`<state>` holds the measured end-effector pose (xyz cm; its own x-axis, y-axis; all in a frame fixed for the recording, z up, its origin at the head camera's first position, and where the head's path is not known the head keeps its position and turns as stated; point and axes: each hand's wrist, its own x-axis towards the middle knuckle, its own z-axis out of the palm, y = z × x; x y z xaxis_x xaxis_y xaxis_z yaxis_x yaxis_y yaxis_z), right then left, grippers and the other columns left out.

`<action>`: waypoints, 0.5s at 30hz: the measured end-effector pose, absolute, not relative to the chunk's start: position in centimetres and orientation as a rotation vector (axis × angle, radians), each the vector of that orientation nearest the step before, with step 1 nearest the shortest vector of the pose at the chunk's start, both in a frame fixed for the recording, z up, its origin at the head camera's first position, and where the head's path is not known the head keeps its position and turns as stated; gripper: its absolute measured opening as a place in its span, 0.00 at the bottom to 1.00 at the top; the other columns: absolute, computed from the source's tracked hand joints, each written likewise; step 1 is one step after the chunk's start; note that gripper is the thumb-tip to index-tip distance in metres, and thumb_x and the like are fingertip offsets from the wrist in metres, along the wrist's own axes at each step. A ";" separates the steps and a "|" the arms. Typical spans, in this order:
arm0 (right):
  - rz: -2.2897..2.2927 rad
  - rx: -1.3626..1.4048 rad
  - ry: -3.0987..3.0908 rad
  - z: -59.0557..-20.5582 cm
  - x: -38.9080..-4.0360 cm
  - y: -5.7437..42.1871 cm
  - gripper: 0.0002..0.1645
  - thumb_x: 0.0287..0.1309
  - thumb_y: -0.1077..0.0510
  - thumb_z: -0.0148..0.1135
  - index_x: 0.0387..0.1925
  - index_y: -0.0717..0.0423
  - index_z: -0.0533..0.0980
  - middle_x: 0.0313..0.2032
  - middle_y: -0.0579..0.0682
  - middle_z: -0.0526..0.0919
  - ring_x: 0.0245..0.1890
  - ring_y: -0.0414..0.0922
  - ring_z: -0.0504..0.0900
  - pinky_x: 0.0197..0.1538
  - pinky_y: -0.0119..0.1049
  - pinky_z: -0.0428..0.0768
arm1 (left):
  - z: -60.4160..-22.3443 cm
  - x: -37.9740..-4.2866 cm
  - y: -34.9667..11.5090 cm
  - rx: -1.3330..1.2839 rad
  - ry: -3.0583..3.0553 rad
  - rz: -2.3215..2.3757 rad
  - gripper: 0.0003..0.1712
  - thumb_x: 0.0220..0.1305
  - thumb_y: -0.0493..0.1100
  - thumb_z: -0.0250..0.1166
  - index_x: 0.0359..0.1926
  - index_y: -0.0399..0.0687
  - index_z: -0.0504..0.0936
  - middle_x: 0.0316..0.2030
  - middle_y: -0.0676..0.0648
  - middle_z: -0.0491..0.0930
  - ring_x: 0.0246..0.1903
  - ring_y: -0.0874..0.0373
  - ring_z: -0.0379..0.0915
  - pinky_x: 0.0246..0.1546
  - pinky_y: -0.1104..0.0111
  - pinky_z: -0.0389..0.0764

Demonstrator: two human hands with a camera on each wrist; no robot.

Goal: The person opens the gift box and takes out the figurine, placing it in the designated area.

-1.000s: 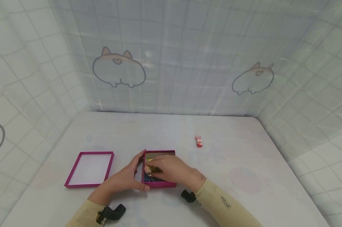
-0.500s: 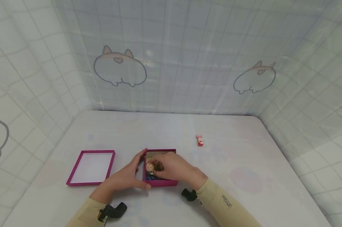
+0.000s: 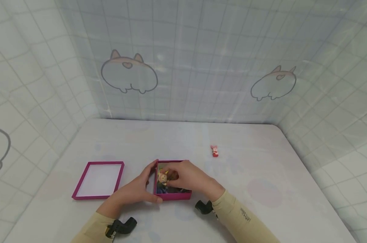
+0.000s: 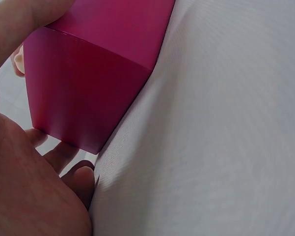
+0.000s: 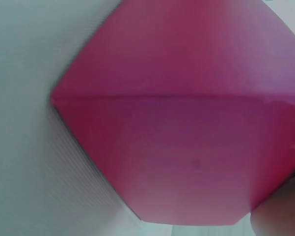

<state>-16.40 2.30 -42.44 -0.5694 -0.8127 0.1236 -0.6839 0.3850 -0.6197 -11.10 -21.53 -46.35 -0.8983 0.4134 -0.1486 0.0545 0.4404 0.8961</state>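
In the head view, an uncovered magenta box [image 3: 175, 196] sits on the table between both hands. My left hand [image 3: 136, 189] grips its left side, thumb at the front corner and fingers toward the back. The left wrist view shows the box's smooth outer walls [image 4: 83, 88] between thumb and fingers. My right hand [image 3: 190, 175] reaches into the box from the right and pinches a small figurine [image 3: 162, 178] with a pale face and yellow bits. Other dark contents lie inside, mostly hidden by the hand. In the right wrist view, box walls [image 5: 176, 152] fill most of the picture.
A magenta-rimmed lid [image 3: 98, 181] lies inner side up to the left of the box. A small pink and red figurine [image 3: 214, 151] is on the table behind and right of the box. Curtain walls with cartoon prints enclose the table's back and sides.
The right hand has shifted slightly back and right within the box, and the figurine in its fingers has turned a little. The left hand keeps its grip on the box.
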 end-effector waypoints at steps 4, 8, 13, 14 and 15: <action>-0.997 -1.299 2.401 -42.1 -16.3 2.8 0.24 0.56 0.57 0.74 0.54 0.48 0.79 0.37 0.33 0.84 0.36 0.25 0.80 0.39 0.21 0.79 | -46.5 -11.1 -21.5 0.398 2.360 1.432 0.74 0.42 0.55 0.82 0.78 0.58 0.37 0.77 0.44 0.41 0.75 0.45 0.37 0.67 0.45 0.58; -1.063 -1.246 2.384 -41.5 -16.3 3.6 0.23 0.55 0.57 0.74 0.53 0.46 0.80 0.36 0.33 0.83 0.36 0.27 0.80 0.39 0.23 0.80 | -46.5 -11.1 -21.4 0.375 2.364 1.426 0.75 0.41 0.56 0.82 0.78 0.59 0.37 0.77 0.45 0.41 0.75 0.46 0.38 0.68 0.46 0.58; -1.134 -1.192 2.398 -40.3 -16.9 5.1 0.23 0.54 0.57 0.75 0.52 0.43 0.80 0.35 0.32 0.83 0.35 0.30 0.82 0.38 0.28 0.82 | -46.6 -11.2 -21.3 0.321 2.374 1.408 0.76 0.38 0.58 0.83 0.78 0.62 0.37 0.77 0.47 0.41 0.75 0.47 0.39 0.68 0.47 0.59; -1.138 -1.181 2.408 -40.1 -17.1 5.5 0.23 0.54 0.56 0.75 0.52 0.43 0.80 0.35 0.32 0.83 0.35 0.30 0.82 0.37 0.29 0.82 | -46.6 -11.2 -21.3 0.314 2.378 1.401 0.76 0.37 0.58 0.83 0.78 0.62 0.37 0.77 0.47 0.41 0.75 0.47 0.39 0.67 0.48 0.59; -1.139 -1.171 2.419 -39.9 -17.2 5.8 0.23 0.54 0.55 0.75 0.53 0.44 0.80 0.34 0.32 0.84 0.34 0.31 0.82 0.36 0.30 0.82 | -46.6 -11.1 -21.3 0.307 2.379 1.395 0.76 0.37 0.58 0.83 0.78 0.62 0.37 0.77 0.47 0.41 0.75 0.47 0.40 0.67 0.48 0.59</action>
<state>-17.24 5.77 -39.89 -0.6575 -0.7428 0.1262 -0.5707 0.3816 -0.7271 -11.14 -21.31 -46.61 -0.9100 0.3633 -0.1997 0.0030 0.4875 0.8731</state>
